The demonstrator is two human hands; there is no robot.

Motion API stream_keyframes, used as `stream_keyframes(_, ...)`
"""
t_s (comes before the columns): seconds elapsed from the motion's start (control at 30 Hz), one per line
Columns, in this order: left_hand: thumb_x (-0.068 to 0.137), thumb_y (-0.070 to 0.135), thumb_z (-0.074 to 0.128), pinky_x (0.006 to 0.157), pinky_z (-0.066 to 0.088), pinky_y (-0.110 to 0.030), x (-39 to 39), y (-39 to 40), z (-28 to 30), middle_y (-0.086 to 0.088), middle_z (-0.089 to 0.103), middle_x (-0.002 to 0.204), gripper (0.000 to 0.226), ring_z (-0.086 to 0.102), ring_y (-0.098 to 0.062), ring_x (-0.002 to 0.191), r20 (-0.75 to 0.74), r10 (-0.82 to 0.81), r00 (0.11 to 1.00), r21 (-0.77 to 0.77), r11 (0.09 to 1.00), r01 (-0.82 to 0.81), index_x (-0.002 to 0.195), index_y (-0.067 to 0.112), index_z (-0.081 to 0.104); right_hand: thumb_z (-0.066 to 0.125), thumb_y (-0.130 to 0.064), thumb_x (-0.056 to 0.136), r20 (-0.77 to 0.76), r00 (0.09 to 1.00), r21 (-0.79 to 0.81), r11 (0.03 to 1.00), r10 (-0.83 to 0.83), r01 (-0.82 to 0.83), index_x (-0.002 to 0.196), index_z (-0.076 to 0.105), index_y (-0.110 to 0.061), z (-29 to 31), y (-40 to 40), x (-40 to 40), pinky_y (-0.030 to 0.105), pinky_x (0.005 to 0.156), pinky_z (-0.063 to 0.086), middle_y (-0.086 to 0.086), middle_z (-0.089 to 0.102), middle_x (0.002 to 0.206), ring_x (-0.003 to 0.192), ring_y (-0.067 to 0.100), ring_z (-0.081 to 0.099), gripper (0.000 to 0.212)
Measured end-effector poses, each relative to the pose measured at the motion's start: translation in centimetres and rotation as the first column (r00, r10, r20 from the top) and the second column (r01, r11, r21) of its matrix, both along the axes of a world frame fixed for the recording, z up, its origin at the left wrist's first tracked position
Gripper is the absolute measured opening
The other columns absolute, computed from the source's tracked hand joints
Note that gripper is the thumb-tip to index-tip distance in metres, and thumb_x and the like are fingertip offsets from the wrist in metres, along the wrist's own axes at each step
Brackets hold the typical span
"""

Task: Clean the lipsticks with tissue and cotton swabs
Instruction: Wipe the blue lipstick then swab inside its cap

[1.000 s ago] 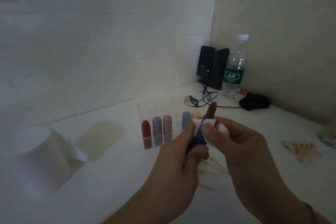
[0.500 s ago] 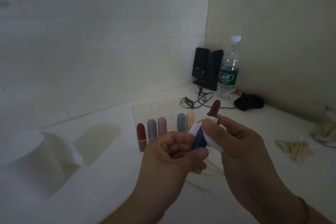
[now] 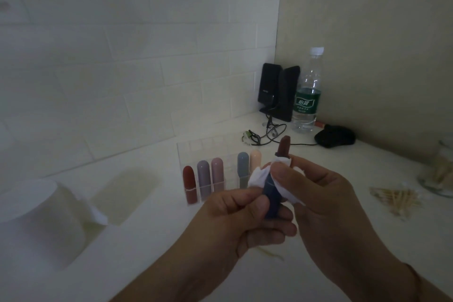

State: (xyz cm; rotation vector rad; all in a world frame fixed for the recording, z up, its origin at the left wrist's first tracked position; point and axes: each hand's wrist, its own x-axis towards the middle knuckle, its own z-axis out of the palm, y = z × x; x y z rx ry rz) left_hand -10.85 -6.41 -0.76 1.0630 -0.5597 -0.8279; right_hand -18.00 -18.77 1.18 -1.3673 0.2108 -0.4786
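I hold one opened lipstick upright in front of me, above the worktop. My left hand has its fingers curled round the dark blue base, thumb laid across the front. My right hand pinches a piece of tissue against the barrel just under the bared brown stick, thumb in front and fingers behind, so the tissue wraps the collar of the tube. So I judge I am in the tissue step on this one lipstick: wiping the neck where colour smears gather. The light is dim, and I cannot tell whether the tissue has picked up any stain. Next, I think, the tissue should be turned round the collar with a light pinch, kept below the soft stick so it is not dented or snapped, while my left hand keeps the base from twisting. After that a cotton swab would suit the narrow rim; a loose heap of swabs lies on the worktop to my right, near a jar of more. Five capped lipsticks stand in the clear organizer behind my hands, seemingly waiting their turn, and the tissue roll stands far to my left for a fresh piece.
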Motion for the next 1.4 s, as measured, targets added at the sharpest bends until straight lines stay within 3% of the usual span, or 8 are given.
stream_keyframes(0.33,0.051,0.022,0.082,0.062,0.055,-0.016,-1.5,-0.3,0.9,0.002,0.075,0.071,0.029,0.072,-0.015,0.066,0.512,0.419,0.750,0.053,0.856,-0.514,0.079,0.016,0.076,0.072,-0.024,0.056,0.070,0.996,0.060,0.996,-0.063,0.059,0.079,0.078,-0.016,0.1,0.5,0.1,0.015,0.056,0.051,0.007,0.075,0.079,0.070,0.016,0.070,0.026)
stream_keyframes(0.53,0.074,0.044,0.062,0.066,0.058,-0.031,-0.2,0.3,0.9,-0.019,0.072,0.099,0.043,0.071,-0.030,0.082,0.075,-0.055,0.996,0.127,0.991,0.046,0.098,0.010,0.075,0.081,-0.032,0.059,0.025,1.000,-0.035,0.999,-0.005,0.006,0.083,0.076,-0.020,0.2,-0.1,-0.4,0.042,0.065,0.054,0.010,0.073,0.081,0.073,0.034,0.065,0.028)
stream_keyframes(0.7,0.076,0.026,0.072,0.059,0.056,-0.024,-0.2,0.1,0.5,-0.016,0.072,0.080,0.024,0.071,-0.022,0.067,0.130,0.042,0.991,0.067,0.996,-0.051,0.090,0.007,0.076,0.081,-0.030,0.061,0.044,0.999,-0.009,1.000,-0.018,0.018,0.086,0.075,-0.011,0.0,0.1,-0.2,0.031,0.061,0.048,0.013,0.070,0.079,0.068,0.026,0.056,0.032)
stream_keyframes(0.93,0.057,0.029,0.082,0.061,0.054,-0.014,-1.5,-0.2,0.9,0.006,0.074,0.067,0.021,0.070,-0.011,0.062,0.631,0.398,0.666,0.077,0.822,-0.565,0.075,0.022,0.076,0.072,-0.026,0.060,0.049,0.998,0.053,0.998,-0.046,0.044,0.084,0.078,-0.018,-0.2,0.3,0.2,0.022,0.066,0.053,0.006,0.075,0.085,0.080,0.017,0.071,0.026)
stream_keyframes(1.07,0.074,0.041,0.071,0.069,0.059,-0.030,-0.7,-0.1,0.9,-0.013,0.074,0.089,0.033,0.072,-0.028,0.081,0.271,0.089,0.958,0.149,0.980,-0.133,0.091,0.013,0.076,0.075,-0.031,0.067,0.030,0.999,0.003,1.000,0.019,-0.020,0.084,0.075,-0.012,0.2,0.3,-0.3,0.034,0.047,0.041,0.024,0.067,0.081,0.064,0.033,0.055,0.026)
stream_keyframes(1.13,0.077,0.041,0.060,0.072,0.059,-0.032,-0.3,0.2,0.9,-0.018,0.073,0.097,0.040,0.071,-0.030,0.086,0.107,-0.048,0.993,0.103,0.994,0.037,0.099,0.011,0.075,0.072,-0.037,0.063,0.012,0.999,0.012,0.999,0.029,-0.029,0.085,0.076,-0.017,0.2,0.3,-0.4,0.036,0.052,0.041,0.020,0.069,0.083,0.066,0.032,0.056,0.030)
stream_keyframes(1.27,0.074,0.028,0.066,0.062,0.057,-0.025,0.0,0.2,0.3,-0.016,0.073,0.084,0.027,0.071,-0.023,0.072,0.083,-0.011,0.997,0.049,0.999,0.007,0.089,0.008,0.078,0.080,-0.034,0.062,0.022,1.000,-0.030,1.000,0.005,-0.004,0.082,0.077,-0.015,0.3,0.4,-0.3,0.025,0.051,0.051,0.019,0.070,0.079,0.064,0.028,0.058,0.028)
stream_keyframes(1.4,0.064,0.016,0.076,0.058,0.056,-0.024,-0.5,-0.3,0.3,-0.015,0.074,0.078,0.021,0.071,-0.024,0.066,0.207,0.204,0.957,0.062,0.973,-0.221,0.083,0.007,0.078,0.074,-0.028,0.066,0.049,0.999,0.020,1.000,-0.009,0.008,0.085,0.077,-0.011,0.0,0.5,-0.1,0.035,0.052,0.049,0.019,0.071,0.082,0.067,0.032,0.059,0.025)
